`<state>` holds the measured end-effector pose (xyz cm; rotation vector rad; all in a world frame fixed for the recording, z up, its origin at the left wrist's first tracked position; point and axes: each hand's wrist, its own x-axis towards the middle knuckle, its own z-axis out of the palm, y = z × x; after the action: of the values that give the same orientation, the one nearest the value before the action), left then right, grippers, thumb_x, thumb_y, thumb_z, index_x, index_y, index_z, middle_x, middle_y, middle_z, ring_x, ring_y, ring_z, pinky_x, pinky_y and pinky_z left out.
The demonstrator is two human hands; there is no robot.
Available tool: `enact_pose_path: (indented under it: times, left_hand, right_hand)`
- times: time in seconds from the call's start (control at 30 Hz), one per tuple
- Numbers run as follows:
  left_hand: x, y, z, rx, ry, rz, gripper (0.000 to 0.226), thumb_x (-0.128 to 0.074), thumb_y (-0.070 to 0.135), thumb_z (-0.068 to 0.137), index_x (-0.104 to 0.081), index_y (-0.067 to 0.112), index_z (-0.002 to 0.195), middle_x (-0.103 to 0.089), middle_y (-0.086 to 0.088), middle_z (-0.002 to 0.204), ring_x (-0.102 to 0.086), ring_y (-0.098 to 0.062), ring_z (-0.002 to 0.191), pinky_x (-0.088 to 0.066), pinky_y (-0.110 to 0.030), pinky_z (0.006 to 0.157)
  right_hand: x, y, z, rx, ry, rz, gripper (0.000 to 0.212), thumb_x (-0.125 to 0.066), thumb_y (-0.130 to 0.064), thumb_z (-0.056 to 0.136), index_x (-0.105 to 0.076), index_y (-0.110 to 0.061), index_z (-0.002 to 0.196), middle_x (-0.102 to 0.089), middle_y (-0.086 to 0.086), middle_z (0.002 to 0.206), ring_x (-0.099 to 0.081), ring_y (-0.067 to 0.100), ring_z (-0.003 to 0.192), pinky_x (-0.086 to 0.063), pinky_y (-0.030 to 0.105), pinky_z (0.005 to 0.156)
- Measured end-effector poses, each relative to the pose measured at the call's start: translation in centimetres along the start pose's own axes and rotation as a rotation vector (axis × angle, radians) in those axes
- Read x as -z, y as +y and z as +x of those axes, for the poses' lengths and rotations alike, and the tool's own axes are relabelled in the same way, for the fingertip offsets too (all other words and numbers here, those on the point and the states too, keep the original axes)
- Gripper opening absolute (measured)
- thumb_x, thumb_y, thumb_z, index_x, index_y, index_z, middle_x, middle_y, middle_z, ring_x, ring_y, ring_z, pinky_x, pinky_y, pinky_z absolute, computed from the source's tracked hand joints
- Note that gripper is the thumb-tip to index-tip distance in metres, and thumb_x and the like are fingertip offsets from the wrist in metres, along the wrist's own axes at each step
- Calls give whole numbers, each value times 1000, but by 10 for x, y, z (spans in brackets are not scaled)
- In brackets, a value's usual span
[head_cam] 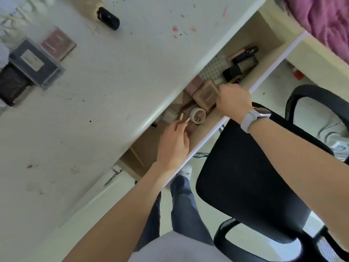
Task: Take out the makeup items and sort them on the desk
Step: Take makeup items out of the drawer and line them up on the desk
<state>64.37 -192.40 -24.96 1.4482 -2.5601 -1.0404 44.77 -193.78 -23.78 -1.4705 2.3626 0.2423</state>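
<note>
Retrieval step: inside the drawer (243, 53), left hand (172, 143) pinches a slim stick (181, 116); right hand (233, 101) clamps a tan compact (204, 95). Next, lift both onto the surface (117, 76).

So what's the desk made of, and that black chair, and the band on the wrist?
The desk looks like smooth white laminated board: flat, faintly shiny, smudged with makeup stains. The black chair seat seems matte fabric or mesh, with glossy, probably plastic, armrests. The watch band looks like soft pale rubber or silicone, matte and seamless.
</note>
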Motion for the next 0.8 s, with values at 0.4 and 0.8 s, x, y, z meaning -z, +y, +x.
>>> enact_pose_path:
  times: [0.4, 0.8]
  left_hand:
    - [-37, 11, 55, 47, 32, 162, 43, -46, 10, 89, -44, 8, 132, -43, -15, 134, -40, -35, 119, -36, -47, 95]
    - [-48, 36, 121, -42, 42, 334, 65, -55, 1, 84, -27, 11, 142, -18, -11, 153, -17, -32, 137, -24, -49, 110]
  right_hand:
    - [-15, 6, 47, 48, -137, 65, 37, -54, -12, 86, -45, -3, 121, -47, 19, 126, -48, 36, 113, -38, 42, 85]
    - [6, 49, 20, -116, 362, 444, 23, -42, -24, 95, -47, -4, 105, -60, 13, 101, -52, 32, 93, -30, 36, 77]
